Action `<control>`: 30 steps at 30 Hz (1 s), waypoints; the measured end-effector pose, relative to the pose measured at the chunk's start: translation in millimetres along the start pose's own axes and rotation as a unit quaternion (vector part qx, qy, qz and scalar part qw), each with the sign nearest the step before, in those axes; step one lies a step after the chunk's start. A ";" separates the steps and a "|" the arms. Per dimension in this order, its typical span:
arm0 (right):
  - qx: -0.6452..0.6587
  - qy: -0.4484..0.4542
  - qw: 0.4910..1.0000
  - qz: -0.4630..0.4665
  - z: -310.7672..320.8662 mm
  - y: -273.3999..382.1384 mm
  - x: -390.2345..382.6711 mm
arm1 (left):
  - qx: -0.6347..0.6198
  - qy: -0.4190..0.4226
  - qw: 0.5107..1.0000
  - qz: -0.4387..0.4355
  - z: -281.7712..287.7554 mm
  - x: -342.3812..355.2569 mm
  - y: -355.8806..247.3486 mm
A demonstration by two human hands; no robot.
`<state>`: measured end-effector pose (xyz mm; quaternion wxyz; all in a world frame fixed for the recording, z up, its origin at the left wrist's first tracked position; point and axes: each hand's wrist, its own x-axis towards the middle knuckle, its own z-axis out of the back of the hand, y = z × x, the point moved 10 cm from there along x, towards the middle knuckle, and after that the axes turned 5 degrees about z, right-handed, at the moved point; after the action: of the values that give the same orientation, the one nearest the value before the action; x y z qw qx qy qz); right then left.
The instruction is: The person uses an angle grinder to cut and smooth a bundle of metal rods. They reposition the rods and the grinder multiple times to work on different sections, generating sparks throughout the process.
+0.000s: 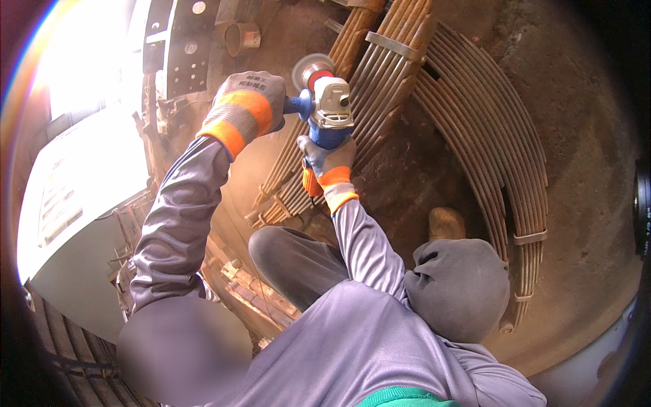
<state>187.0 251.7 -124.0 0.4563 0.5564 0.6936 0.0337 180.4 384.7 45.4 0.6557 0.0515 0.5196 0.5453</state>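
Note:
My left hand (241, 108), in a grey and orange work glove, is closed on the blue side handle of an angle grinder (329, 102). My right hand (329, 159), gloved the same way, wraps round the grinder's blue body below its pale metal head. A round silver and red disc or brush (313, 71) sits at the grinder's top end, beside a stack of rusty leaf springs (390, 68) with metal clamps. I cannot tell whether the disc touches the steel.
More curved leaf spring bundles (498, 142) lie on the dark, dirty floor (583, 203) to the right. A small can (243, 39) and a perforated dark metal piece (186, 51) are at the upper left. My bent grey-clad knee (285, 258) is below; bright light fills the left side.

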 end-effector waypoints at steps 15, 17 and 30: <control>-0.028 -0.008 0.999 0.045 6.0 -7.2 8.8 | 0.009 0.000 1.000 -0.006 6.6 -2.0 -8.2; -0.033 -0.011 0.999 0.042 5.4 -6.7 7.5 | 0.009 -0.002 1.000 -0.004 5.6 -2.0 -6.9; 0.000 -0.010 1.000 0.004 3.7 7.2 -1.8 | 0.021 -0.011 1.000 0.000 8.3 -3.5 -6.1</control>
<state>194.7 251.3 -121.1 0.4633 0.5596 0.6866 0.0297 191.1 383.7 47.5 0.6601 0.0718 0.5236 0.5339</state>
